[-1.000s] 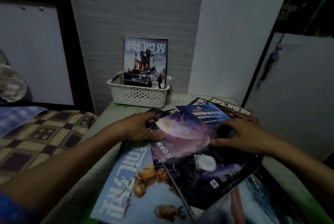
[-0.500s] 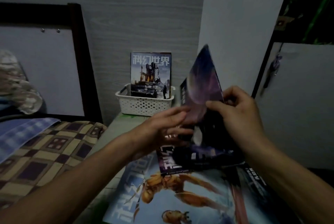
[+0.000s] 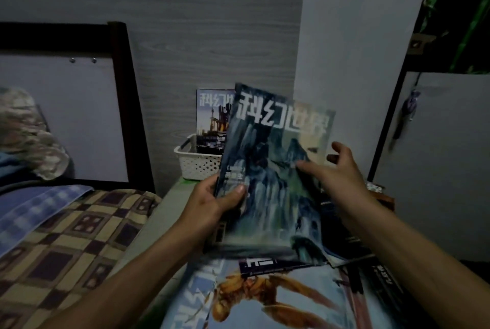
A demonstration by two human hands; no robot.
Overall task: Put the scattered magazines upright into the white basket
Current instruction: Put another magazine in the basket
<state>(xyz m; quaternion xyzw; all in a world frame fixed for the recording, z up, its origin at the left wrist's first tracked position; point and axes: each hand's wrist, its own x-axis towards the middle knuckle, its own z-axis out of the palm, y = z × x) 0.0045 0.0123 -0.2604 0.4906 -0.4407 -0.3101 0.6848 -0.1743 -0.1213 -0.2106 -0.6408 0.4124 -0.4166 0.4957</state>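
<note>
My left hand (image 3: 212, 204) grips the lower left edge of a blue-green magazine (image 3: 273, 169), thumb on its cover, and holds it tilted upright above the table. My right hand (image 3: 336, 169) hovers at the magazine's right side with fingers spread; whether it touches the cover I cannot tell. Behind the magazine stands the white basket (image 3: 196, 164) against the wall, with one magazine (image 3: 212, 116) upright in it. More magazines lie flat in front, the nearest with an orange creature on a light blue cover (image 3: 265, 299).
A bed with a checked blanket (image 3: 66, 243) lies to the left, its dark headboard frame (image 3: 124, 105) beside the basket. A grey wood-grain panel (image 3: 212, 44) backs the table. A white door (image 3: 437, 164) stands to the right. The green table edge (image 3: 161, 212) shows between bed and magazines.
The magazine went from lying on the pile to being lifted and turned to show its front cover. My left hand took its lower left edge; my right hand let go and opened.
</note>
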